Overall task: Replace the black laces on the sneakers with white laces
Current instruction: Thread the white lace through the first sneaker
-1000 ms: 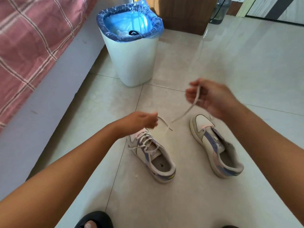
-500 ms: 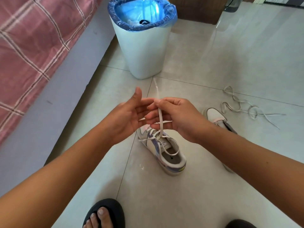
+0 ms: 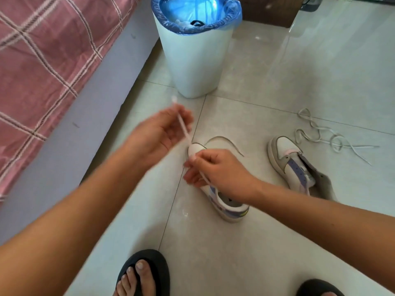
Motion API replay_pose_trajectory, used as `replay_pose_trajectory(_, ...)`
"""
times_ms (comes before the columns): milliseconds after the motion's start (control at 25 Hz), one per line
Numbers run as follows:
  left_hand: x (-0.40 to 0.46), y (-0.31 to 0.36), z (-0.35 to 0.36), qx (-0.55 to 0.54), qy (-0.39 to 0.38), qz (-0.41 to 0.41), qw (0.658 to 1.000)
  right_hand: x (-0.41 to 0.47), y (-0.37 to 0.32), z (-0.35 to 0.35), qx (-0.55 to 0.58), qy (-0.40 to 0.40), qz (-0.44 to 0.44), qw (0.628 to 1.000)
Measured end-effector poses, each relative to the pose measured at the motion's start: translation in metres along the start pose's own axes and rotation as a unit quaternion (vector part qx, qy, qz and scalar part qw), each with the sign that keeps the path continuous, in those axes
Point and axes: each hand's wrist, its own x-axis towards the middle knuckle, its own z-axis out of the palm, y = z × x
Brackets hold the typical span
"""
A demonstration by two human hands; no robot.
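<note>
Two white sneakers with purple panels stand on the tiled floor. The left sneaker (image 3: 229,207) is partly covered by my right hand (image 3: 215,170), which pinches a white lace (image 3: 184,128) just above the shoe's toe. That lace runs up and left through my blurred left hand (image 3: 162,133), whose curled fingers hold it, with the tip sticking out past them. The lace's other end (image 3: 224,139) curves loose on the floor beyond the toe. The right sneaker (image 3: 292,165) has no lace in it. A second white lace (image 3: 320,135) lies loose on the floor behind it.
A white bin (image 3: 196,67) with a blue liner stands just beyond the shoes, something black inside it. A bed with a pink checked cover (image 3: 47,60) runs along the left. My feet in black sandals (image 3: 147,272) are at the bottom edge.
My hands were together over the left sneaker; my left hand has since drawn the lace up and left, and my right hand has dropped closer to the shoe. The camera tilted down.
</note>
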Motion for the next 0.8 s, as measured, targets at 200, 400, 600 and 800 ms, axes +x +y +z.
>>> replay_pose_trajectory(200, -0.002, 0.058, -0.057, 0.145, 0.014, -0.067, 0.987, -0.033, 0.057, 0.021, -0.272, -0.090, -0.039, 0.957)
replay_pose_trajectory(400, -0.003, -0.010, -0.063, 0.387, -0.031, -0.232, 0.892, -0.006, 0.073, -0.021, 0.115, 0.216, 0.247, 0.938)
replay_pose_trajectory(600, 0.010, -0.076, -0.033, 0.404, -0.004, -0.192, 0.894, 0.019, 0.089, -0.005, 0.380, 0.256, 0.311, 0.833)
replay_pose_trajectory(800, 0.019, -0.104, -0.004, 0.399, 0.025, -0.086, 0.912, 0.035, 0.090, 0.009, 0.244, 0.326, 0.285, 0.868)
